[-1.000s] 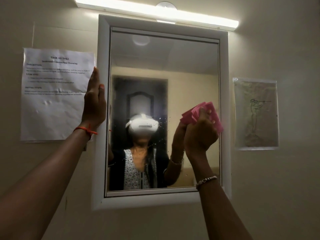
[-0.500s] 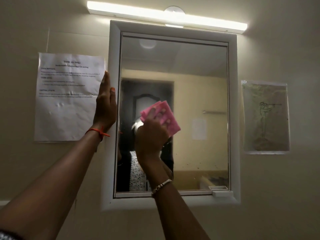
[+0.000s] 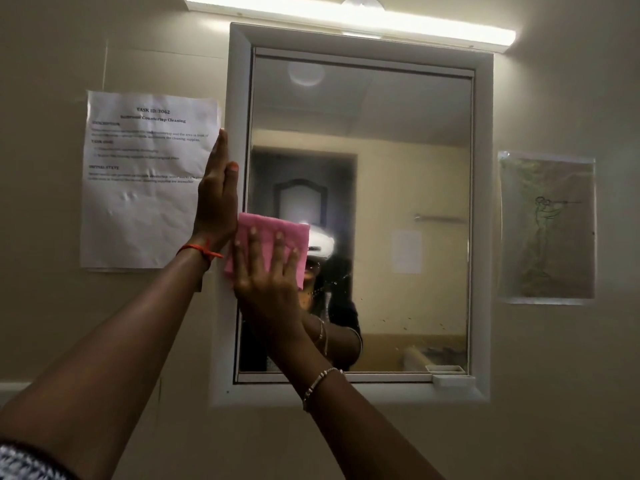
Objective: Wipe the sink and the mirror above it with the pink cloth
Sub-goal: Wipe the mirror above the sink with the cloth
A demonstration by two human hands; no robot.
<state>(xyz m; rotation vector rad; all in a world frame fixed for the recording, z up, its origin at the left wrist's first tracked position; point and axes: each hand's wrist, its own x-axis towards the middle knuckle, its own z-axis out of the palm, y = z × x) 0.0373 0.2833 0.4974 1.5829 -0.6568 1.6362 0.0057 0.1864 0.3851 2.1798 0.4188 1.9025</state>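
Note:
A white-framed mirror hangs on the wall straight ahead. My right hand lies flat with spread fingers on the pink cloth and presses it against the glass at the mirror's left edge, about mid-height. My left hand rests flat with straight fingers against the left side of the mirror frame, just left of the cloth. Small specks show on the lower glass. The sink is out of view.
A printed paper sheet is taped to the wall left of the mirror. A plastic-covered drawing hangs to the right. A lit tube lamp runs above the frame. A small white ledge sticks out at the frame's lower right.
My right hand has swept the cloth leftward across the glass, from the right side to the left edge, and its fingers have spread flat. My left hand stays on the frame.

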